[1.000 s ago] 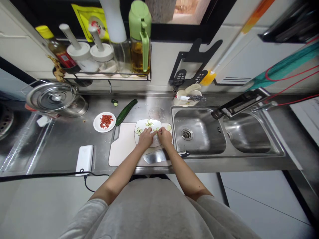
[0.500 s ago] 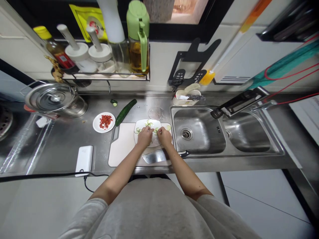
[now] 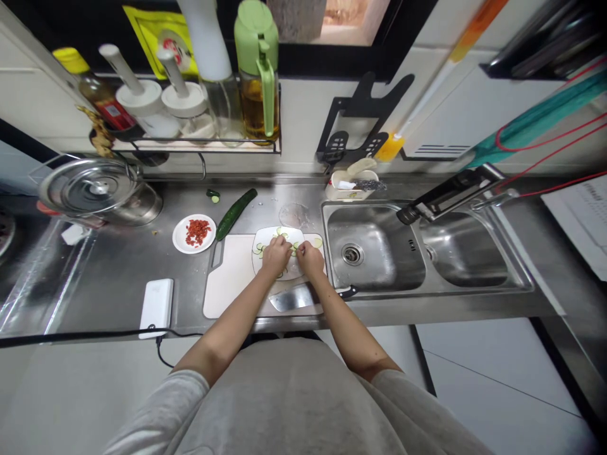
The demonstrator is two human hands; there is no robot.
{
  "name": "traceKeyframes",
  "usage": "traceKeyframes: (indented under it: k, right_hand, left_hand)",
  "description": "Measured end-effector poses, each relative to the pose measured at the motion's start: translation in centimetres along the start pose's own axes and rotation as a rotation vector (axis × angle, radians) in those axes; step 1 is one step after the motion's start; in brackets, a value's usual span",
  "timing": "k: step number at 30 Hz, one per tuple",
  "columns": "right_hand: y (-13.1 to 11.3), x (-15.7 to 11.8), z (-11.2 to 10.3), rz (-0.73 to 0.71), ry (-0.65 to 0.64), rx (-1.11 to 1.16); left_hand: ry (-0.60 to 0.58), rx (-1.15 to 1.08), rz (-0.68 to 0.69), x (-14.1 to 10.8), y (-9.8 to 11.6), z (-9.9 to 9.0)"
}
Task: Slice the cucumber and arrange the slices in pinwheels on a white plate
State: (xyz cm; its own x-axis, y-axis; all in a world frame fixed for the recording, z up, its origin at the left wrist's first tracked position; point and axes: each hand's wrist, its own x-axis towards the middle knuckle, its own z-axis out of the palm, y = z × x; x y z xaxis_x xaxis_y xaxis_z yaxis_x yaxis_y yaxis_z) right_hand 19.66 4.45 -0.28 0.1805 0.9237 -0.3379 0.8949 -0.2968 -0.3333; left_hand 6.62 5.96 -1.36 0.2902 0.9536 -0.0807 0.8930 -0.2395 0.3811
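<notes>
Over a white square plate (image 3: 296, 270), my left hand (image 3: 276, 255) and my right hand (image 3: 310, 259) work close together with bent, closed fingers. Their fingertips pinch thin green-edged cucumber slices (image 3: 294, 248) between them at the plate's right side. More curled slices lie around the plate, some partly hidden by my left hand. The plate rests on a pale cutting board (image 3: 230, 287). A cleaver (image 3: 290, 299) lies flat on the board's near side, partly under my right forearm. One loose slice (image 3: 317, 242) sits at the board's far right corner.
A cucumber (image 3: 236, 215) and small cut ends (image 3: 214, 196) lie behind the board. Left of it are a plate of red pieces (image 3: 198, 232), a lidded steel pot (image 3: 102, 193) and a white power bank (image 3: 157, 306) with a cable. A double sink (image 3: 379, 253) adjoins the right.
My view has shifted slightly, moving the scene a little to the left. Both hands stay at the plate's right side, with the left fingers turned slightly.
</notes>
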Motion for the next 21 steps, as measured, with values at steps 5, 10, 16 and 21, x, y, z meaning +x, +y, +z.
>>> traceKeyframes:
  k: [5,10,16,21]
  right_hand:
    - [0.1,0.0,0.2,-0.003,0.006,0.01]
    - [0.2,-0.1,0.1,-0.011,0.013,0.029]
    - [0.3,-0.2,0.1,-0.026,0.031,0.047]
    - [0.5,-0.6,-0.1,-0.049,0.067,0.053]
  left_hand:
    - [0.058,-0.055,0.023,-0.6,0.0,0.3]
    - [0.092,-0.099,0.043,-0.7,0.0,0.6]
    - [0.108,-0.1,0.037,-0.6,-0.2,0.9]
    - [0.112,-0.092,0.026,-0.8,-0.3,1.2]
